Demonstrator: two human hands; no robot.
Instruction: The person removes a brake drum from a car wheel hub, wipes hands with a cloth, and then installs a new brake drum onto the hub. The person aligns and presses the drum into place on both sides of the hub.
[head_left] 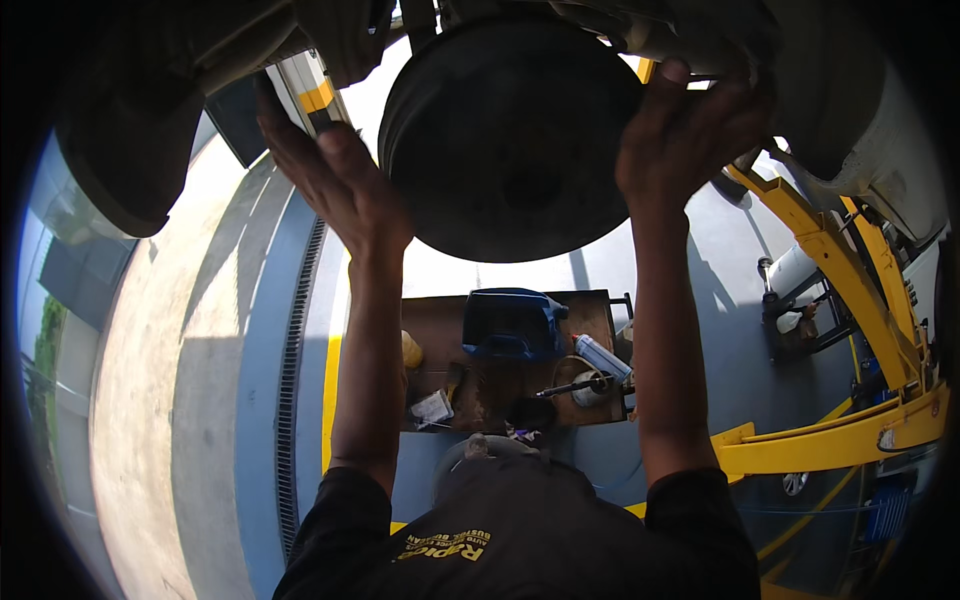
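Note:
A dark, round brake drum [510,150] hangs in front of me under the raised vehicle, its face in deep shadow. Beside its left edge is my left hand [335,180], fingers stretched out and thumb apart, holding nothing. My right hand [685,135] is raised at the drum's right edge with its thumb up and fingers spread. Whether either palm touches the rim I cannot tell. Both bare forearms reach up from dark sleeves.
Below the drum stands a brown tray cart [430,370] carrying a blue jug [512,325], a spray can [602,357] and a white container [592,389]. Yellow lift arms [830,440] stand at right. A floor drain grate [297,370] runs along the left.

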